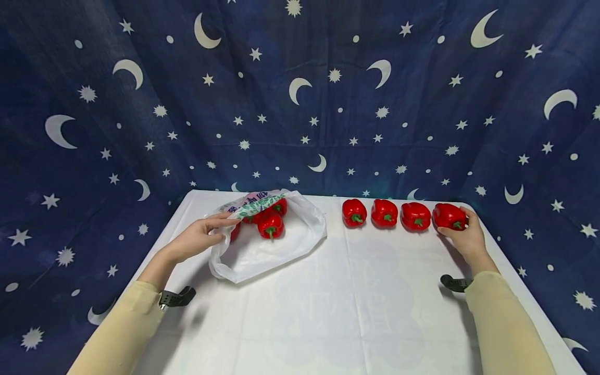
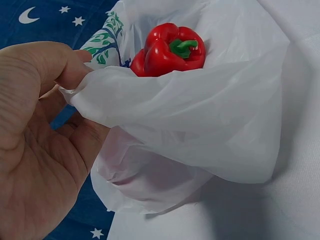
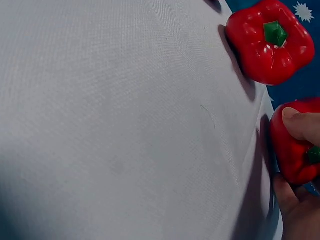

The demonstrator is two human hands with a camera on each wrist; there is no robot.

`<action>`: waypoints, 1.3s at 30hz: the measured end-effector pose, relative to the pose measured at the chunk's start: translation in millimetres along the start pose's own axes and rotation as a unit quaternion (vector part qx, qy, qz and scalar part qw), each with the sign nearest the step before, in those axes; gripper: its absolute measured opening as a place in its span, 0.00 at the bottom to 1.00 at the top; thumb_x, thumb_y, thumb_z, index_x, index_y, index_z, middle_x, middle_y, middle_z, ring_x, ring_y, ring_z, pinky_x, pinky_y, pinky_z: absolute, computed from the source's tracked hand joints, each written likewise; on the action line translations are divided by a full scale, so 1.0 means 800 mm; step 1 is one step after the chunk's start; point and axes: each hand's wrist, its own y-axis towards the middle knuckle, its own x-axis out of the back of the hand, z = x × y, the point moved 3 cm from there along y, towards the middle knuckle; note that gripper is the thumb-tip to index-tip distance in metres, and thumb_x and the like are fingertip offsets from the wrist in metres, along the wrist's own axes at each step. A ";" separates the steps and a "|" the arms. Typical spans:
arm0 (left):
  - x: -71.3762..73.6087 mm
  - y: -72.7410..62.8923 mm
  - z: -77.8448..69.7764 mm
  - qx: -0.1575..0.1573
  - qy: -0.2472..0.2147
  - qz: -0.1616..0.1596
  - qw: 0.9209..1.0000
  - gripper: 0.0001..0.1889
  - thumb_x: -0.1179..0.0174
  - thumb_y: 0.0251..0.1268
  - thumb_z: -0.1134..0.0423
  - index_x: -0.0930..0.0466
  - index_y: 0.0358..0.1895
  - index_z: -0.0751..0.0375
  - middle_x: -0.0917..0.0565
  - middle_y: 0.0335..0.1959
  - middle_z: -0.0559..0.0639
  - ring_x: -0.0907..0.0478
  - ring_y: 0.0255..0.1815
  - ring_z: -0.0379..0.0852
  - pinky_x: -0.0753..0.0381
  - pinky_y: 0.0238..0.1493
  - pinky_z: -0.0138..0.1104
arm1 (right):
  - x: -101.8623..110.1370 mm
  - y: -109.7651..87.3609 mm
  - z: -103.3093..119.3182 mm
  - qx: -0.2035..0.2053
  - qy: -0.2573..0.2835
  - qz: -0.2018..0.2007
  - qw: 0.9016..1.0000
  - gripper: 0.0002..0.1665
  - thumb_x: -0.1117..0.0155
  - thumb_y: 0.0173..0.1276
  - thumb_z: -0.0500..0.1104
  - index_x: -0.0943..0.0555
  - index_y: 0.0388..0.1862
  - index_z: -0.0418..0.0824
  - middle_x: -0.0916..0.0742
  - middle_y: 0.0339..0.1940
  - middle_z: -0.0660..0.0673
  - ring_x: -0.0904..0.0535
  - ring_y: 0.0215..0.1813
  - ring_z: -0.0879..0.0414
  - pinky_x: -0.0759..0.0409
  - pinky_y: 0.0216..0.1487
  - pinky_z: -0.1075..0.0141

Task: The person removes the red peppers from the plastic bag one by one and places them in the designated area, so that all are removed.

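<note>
My left hand (image 1: 196, 239) pinches the rim of a white plastic bag (image 1: 276, 258) with printed green leaves, holding its mouth up. Several red bell peppers (image 1: 271, 225) lie inside; one pepper (image 2: 170, 52) shows its green stem over the bag's edge in the left wrist view, and another shows faintly through the plastic. At the far right my right hand (image 1: 470, 244) grips the last bell pepper (image 1: 447, 214) of a row, thumb on its near side in the right wrist view. Whether that pepper still touches the table cannot be told.
Three more red bell peppers stand in line to its left: a near one (image 1: 415, 216), a middle one (image 1: 384, 213) and a far one (image 1: 353, 213). A white cloth (image 1: 328, 307) covers the table. Behind hangs a dark blue curtain (image 1: 281, 130) with moons and stars.
</note>
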 end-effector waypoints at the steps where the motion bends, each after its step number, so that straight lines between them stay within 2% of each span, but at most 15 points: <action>1: 0.000 0.000 0.000 -0.001 0.000 0.000 1.000 0.25 0.44 0.72 0.69 0.22 0.70 0.53 0.39 0.80 0.54 0.55 0.83 0.59 0.35 0.70 0.58 | 0.000 0.000 0.000 0.001 0.000 0.001 1.000 0.55 0.34 0.72 0.38 0.59 0.85 0.39 0.49 0.83 0.28 0.53 0.80 0.28 0.42 0.72 0.34; 9: 0.000 0.001 -0.001 0.013 0.004 0.000 1.000 0.25 0.44 0.72 0.69 0.22 0.70 0.52 0.40 0.80 0.53 0.54 0.82 0.59 0.34 0.70 0.57 | 0.000 0.003 -0.001 0.009 -0.008 0.008 1.000 0.56 0.33 0.71 0.37 0.60 0.85 0.38 0.48 0.82 0.26 0.52 0.80 0.27 0.43 0.72 0.34; 23: 0.002 0.000 -0.001 0.014 0.003 -0.001 1.000 0.24 0.43 0.72 0.69 0.22 0.70 0.51 0.40 0.81 0.53 0.54 0.83 0.58 0.35 0.70 0.56 | 0.000 0.007 -0.004 0.014 -0.016 0.013 1.000 0.57 0.33 0.72 0.39 0.62 0.85 0.38 0.49 0.82 0.27 0.53 0.80 0.26 0.43 0.71 0.33; 28: 0.001 -0.002 -0.002 0.014 0.008 -0.003 1.000 0.25 0.44 0.71 0.69 0.22 0.70 0.52 0.39 0.80 0.53 0.54 0.83 0.58 0.36 0.71 0.56 | -0.001 0.006 -0.004 0.001 -0.018 0.018 1.000 0.59 0.33 0.72 0.39 0.64 0.85 0.39 0.51 0.83 0.27 0.55 0.80 0.26 0.44 0.71 0.32; 34: 0.002 -0.002 -0.001 0.011 0.013 -0.005 1.000 0.25 0.44 0.71 0.69 0.22 0.70 0.53 0.39 0.80 0.53 0.52 0.82 0.58 0.34 0.70 0.55 | 0.002 0.005 -0.002 -0.017 -0.021 0.022 0.999 0.63 0.31 0.71 0.43 0.67 0.85 0.41 0.53 0.83 0.27 0.55 0.80 0.26 0.43 0.72 0.34; 39: 0.002 0.001 -0.002 0.010 0.016 -0.004 1.000 0.25 0.44 0.72 0.68 0.23 0.71 0.54 0.39 0.80 0.52 0.52 0.82 0.58 0.33 0.69 0.56 | 0.011 -0.001 0.003 -0.012 -0.030 0.008 0.999 0.60 0.34 0.73 0.49 0.66 0.85 0.39 0.50 0.82 0.26 0.51 0.79 0.27 0.41 0.71 0.35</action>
